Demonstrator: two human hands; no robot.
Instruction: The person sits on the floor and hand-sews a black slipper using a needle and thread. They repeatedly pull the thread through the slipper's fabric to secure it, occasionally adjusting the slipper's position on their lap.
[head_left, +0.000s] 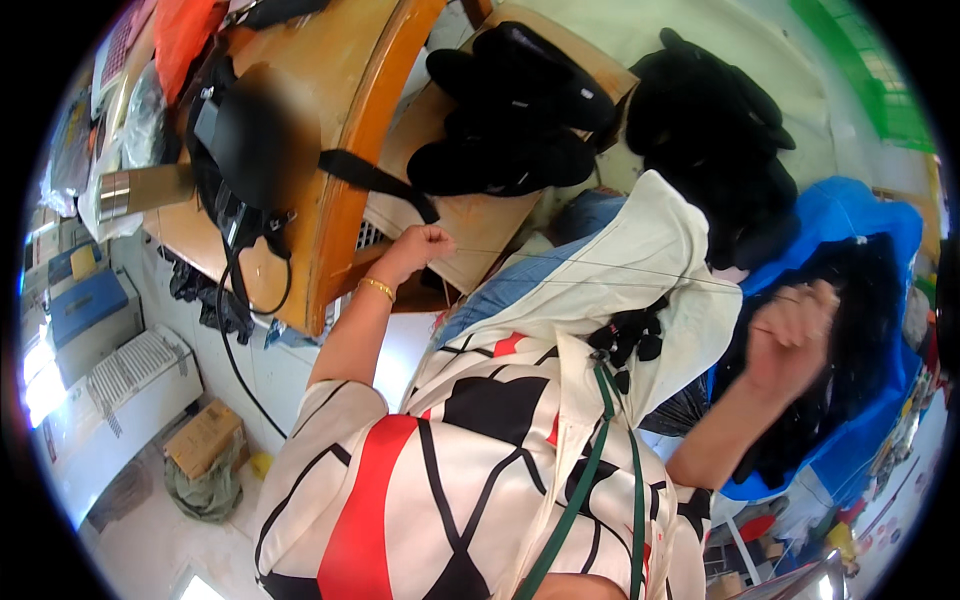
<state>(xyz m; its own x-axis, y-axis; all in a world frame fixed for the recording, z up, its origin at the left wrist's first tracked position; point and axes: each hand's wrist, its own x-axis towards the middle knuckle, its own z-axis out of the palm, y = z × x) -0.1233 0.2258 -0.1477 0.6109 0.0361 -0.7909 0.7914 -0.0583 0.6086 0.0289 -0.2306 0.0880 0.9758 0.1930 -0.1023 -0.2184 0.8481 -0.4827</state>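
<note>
My left hand [413,252] is raised near the table corner, its thumb and fingers pinched together on a thin dark thread [600,262]. From there the thread runs taut to the right, above the white cloth in my lap. Out to the right, over a blue bag, my right hand [793,322] has its fingers curled closed at the other end of the thread; whether it also holds a needle is too small to see. A black strap [380,184] ends just above my left hand. Small black pieces [632,335] lie on the white cloth [655,235].
Black plush pieces [510,110] lie on a brown board ahead, with more black plush [710,130] beside them. The blue bag [855,215] holds black material. At left stands a wooden table [375,80] with a black machine-like object [255,140] and a hanging cable [240,350].
</note>
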